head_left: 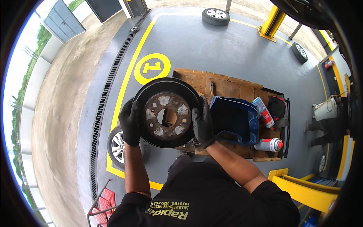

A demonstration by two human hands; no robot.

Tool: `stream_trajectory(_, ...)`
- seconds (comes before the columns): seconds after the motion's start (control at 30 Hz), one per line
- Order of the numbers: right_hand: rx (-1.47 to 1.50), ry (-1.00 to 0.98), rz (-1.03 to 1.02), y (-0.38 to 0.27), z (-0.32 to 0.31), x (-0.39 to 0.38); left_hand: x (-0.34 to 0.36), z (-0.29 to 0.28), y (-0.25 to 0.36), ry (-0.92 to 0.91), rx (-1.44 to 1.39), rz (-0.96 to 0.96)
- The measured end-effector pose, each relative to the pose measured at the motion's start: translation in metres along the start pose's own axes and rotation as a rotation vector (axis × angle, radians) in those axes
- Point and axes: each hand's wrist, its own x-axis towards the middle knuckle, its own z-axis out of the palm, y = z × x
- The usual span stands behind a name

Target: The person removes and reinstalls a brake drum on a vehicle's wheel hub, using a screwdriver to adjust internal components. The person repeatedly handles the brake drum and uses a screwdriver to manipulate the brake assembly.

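Between my two black-gloved hands I hold up a round black brake drum (pixel 160 94), its flat face turned toward me. Its hub face is rusty brown with several pale patches and small holes around a large centre hole. My left hand (pixel 131 120) is closed on the left rim, and my right hand (pixel 203 123) grips the right rim. Just right of the drum a cut-open blue plastic container (pixel 234 119) sits on a cardboard-covered cart (pixel 242 89). Behind the container lies a brush (pixel 212 89). Whatever the fingers touch behind the drum is hidden.
Two spray cans (pixel 263 112) (pixel 269 145) and a dark cloth (pixel 277 107) lie on the cart's right side. A wheel (pixel 117 147) is on the floor at left, another wheel (pixel 216 17) far ahead. A yellow lift post (pixel 272 22) stands beyond; a person (pixel 329 126) is at right.
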Motion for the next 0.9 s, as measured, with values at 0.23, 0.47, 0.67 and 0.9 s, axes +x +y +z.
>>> stream_trajectory(0.23,-0.430,0.028,0.319,0.146,0.008,0.025,0.041,-0.040,-0.172,-0.023,0.120,-0.252)
stream_trajectory(0.47,-0.732,0.123,0.413,0.160,0.020,0.022,0.083,-0.050,-0.222,-0.292,0.129,-0.287)
stream_trajectory(0.67,-0.505,-0.269,-0.195,0.002,0.005,-0.041,0.112,-0.011,-0.206,-0.481,0.309,-0.054)
stream_trajectory(0.9,-0.767,1.097,-0.490,-0.130,-0.292,-0.136,0.136,-0.042,-0.259,-0.601,0.639,0.491)
